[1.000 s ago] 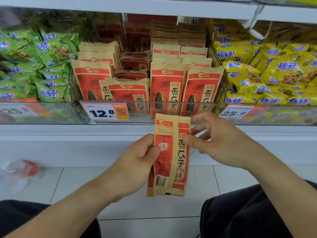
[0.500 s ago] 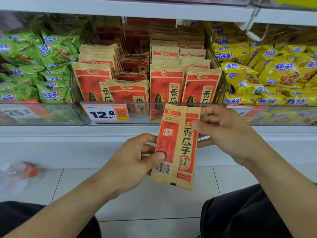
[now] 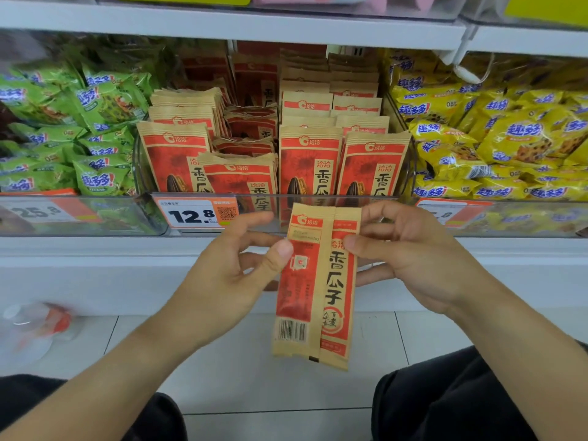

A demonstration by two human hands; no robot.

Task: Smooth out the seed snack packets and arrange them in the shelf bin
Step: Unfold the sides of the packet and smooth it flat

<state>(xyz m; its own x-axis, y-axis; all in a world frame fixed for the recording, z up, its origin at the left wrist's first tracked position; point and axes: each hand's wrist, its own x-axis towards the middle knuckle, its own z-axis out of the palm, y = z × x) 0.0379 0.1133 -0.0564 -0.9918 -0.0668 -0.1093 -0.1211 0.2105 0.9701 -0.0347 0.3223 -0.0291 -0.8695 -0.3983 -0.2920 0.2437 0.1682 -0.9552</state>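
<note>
Both hands, left hand (image 3: pixel 222 275) and right hand (image 3: pixel 413 259), are pinching one folded red-and-tan paper seed packet (image 3: pixel 315 288); clear plastic shelf bin (image 3: pixel 410 173) looking mostly stocked, this packet not yet in.

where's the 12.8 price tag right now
In the head view the 12.8 price tag sits on the clear bin front, left of centre, just above the left hand.

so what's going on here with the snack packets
A person crouched at a shop shelf holds one folded red-and-tan paper seed packet upright in front of the shelf. The left hand pinches its left edge with the thumb on the front, and the right hand pinches the right edge. It is not yet in the clear plastic shelf bin, where matching packets already stand in rows, one row sitting lower and untidier. Green and yellow snack bags fill the neighbouring bins.
</note>
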